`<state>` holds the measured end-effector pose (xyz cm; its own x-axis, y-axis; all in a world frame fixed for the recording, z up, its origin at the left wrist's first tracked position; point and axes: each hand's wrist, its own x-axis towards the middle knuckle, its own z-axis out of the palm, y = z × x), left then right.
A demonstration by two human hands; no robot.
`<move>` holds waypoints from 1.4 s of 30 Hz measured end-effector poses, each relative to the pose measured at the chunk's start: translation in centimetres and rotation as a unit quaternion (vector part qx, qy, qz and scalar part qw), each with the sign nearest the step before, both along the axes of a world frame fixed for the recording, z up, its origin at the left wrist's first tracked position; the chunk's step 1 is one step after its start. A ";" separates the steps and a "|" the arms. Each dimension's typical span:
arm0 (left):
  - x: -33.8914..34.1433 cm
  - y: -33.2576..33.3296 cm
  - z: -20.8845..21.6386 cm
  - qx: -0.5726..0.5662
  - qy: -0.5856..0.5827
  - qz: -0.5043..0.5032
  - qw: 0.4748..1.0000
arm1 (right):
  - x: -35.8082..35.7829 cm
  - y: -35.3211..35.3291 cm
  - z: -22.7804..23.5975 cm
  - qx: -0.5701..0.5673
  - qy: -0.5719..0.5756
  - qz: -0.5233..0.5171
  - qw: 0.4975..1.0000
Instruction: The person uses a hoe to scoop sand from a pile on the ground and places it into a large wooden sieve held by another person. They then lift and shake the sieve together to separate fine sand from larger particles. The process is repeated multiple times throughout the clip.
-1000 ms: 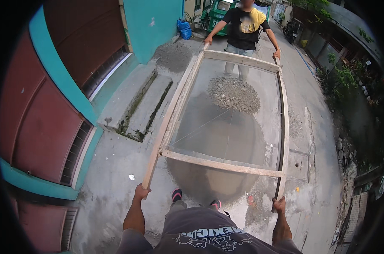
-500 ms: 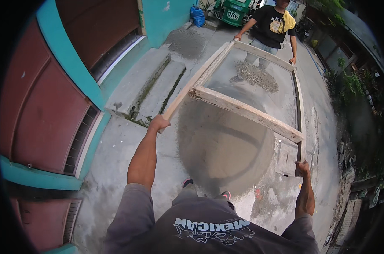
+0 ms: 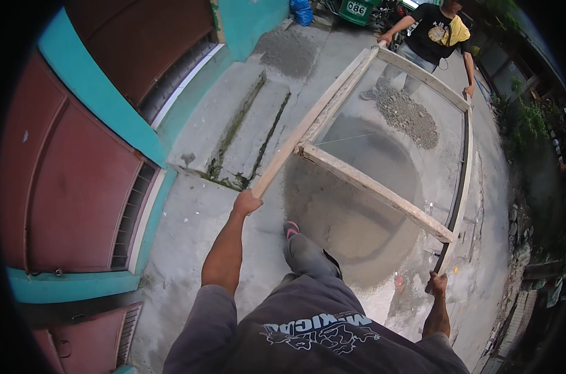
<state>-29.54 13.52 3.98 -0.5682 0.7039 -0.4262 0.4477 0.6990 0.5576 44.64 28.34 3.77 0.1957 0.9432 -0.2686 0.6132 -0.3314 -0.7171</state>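
My left hand [image 3: 247, 202] is closed round the end of the left wooden rail of a large frame [image 3: 373, 191], which looks like a sand screen with fine mesh between its bars. The right rail's lower end is gripped in my right hand [image 3: 438, 283]. Across the near part of the frame runs a crossbar joining both rails. At the far end, a person [image 3: 434, 34] in a black shirt with a yellow cloth on the shoulder holds the two far corners. The frame hangs above a wide, round patch of fine sand [image 3: 333, 218].
Under the far end lies a heap of gravel [image 3: 414, 121]. Low concrete steps [image 3: 223, 124] stand on the left before a teal wall with brown doors. A grey pile [image 3: 286, 53], a blue bag [image 3: 301, 11] and a green vehicle [image 3: 357, 9] are beyond. Plants line the right side.
The frame, both my hands and the other person appear farther right and my hands lower in view. My feet have shifted; one leg now stands forward at the sand's edge. Both grips stay closed.
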 end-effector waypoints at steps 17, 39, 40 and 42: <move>-25.5 21.6 -1.3 -0.012 -0.002 -0.085 0.996 | -23.7 14.6 0.5 0.011 -0.119 -0.054 0.991; -60.0 50.5 -1.1 -0.056 0.004 -0.148 0.987 | -62.5 24.1 6.5 -0.050 -0.090 -0.148 0.984; -58.4 50.6 -2.5 -0.066 -0.018 -0.143 0.987 | -61.3 23.9 8.2 -0.063 -0.119 -0.167 0.977; -54.5 50.6 -4.6 -0.080 -0.079 -0.143 0.983 | -59.2 24.2 13.7 -0.062 -0.138 -0.181 0.972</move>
